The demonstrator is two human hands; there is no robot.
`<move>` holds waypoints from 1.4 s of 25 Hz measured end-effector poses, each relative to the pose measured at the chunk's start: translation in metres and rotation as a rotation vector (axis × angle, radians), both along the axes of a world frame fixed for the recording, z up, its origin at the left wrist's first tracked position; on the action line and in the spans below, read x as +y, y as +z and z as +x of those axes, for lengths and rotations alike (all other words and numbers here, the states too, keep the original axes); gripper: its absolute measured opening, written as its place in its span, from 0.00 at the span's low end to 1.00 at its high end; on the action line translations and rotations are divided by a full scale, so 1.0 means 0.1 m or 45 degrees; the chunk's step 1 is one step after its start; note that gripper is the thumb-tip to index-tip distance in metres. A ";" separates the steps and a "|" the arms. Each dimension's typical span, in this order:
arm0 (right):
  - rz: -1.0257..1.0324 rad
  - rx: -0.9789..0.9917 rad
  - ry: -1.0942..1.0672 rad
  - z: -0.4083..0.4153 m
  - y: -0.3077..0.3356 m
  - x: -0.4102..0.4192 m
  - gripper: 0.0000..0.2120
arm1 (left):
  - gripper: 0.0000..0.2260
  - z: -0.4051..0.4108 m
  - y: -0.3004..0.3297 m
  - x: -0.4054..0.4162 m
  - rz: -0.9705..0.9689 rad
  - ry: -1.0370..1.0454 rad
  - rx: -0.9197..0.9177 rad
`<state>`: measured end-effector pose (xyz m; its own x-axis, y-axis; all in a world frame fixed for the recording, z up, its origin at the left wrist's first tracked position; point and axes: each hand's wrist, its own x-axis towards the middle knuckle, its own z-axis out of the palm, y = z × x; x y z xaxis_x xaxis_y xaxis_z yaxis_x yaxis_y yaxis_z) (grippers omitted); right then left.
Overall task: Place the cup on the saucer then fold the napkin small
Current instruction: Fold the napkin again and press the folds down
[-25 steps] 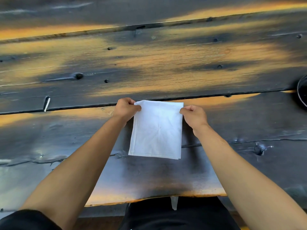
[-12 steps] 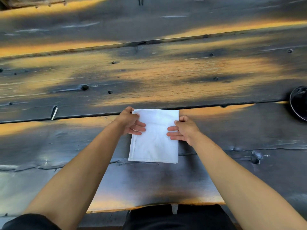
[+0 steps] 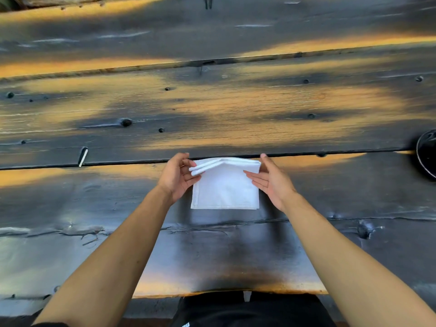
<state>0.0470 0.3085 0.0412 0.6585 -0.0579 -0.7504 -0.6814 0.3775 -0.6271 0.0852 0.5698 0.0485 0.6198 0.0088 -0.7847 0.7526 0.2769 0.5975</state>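
A white napkin [image 3: 225,191], folded into a small rectangle, lies on the dark wooden table [image 3: 212,109] just in front of me. Its far edge is raised off the wood and its stacked layers show. My left hand [image 3: 177,177] grips the far left corner, fingers under the layers and thumb on top. On the other side, my right hand [image 3: 271,179] holds the far right corner, palm turned inward. A dark round piece of crockery [image 3: 427,153], cut off by the right edge of the view, could be the saucer or the cup; I cannot tell which.
The table is made of wide scorched planks with long gaps and knots. Its near edge [image 3: 226,292] runs just above my lap. A small white sliver [image 3: 83,157] sticks out of a plank gap at the left.
My hands lay flat on the napkin half a second ago. They now grip its far corners and have lifted the far edge up toward me.
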 end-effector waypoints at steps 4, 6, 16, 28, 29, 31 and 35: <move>-0.129 -0.125 0.098 -0.17 -0.08 -0.02 0.11 | 0.13 -0.19 -0.10 0.00 0.137 0.000 -0.126; -0.132 -0.143 0.167 -0.26 -0.11 -0.05 0.14 | 0.15 -0.23 -0.12 0.02 0.210 -0.041 -0.154; -0.579 -0.257 0.449 -0.55 -0.26 -0.08 0.23 | 0.28 -0.53 -0.20 0.06 0.391 -0.395 -0.272; -0.821 -0.433 0.574 -0.70 -0.33 0.04 0.26 | 0.26 -0.61 -0.24 -0.10 1.098 -0.845 -0.508; -0.841 -0.441 0.605 -0.71 -0.34 0.05 0.26 | 0.26 -0.61 -0.25 -0.11 1.162 -0.897 -0.529; -0.888 -0.449 0.695 -0.73 -0.36 0.05 0.27 | 0.26 -0.63 -0.28 -0.12 1.251 -1.017 -0.531; -1.105 -0.415 0.906 -0.78 -0.37 0.08 0.28 | 0.28 -0.66 -0.31 -0.10 1.629 -1.300 -0.523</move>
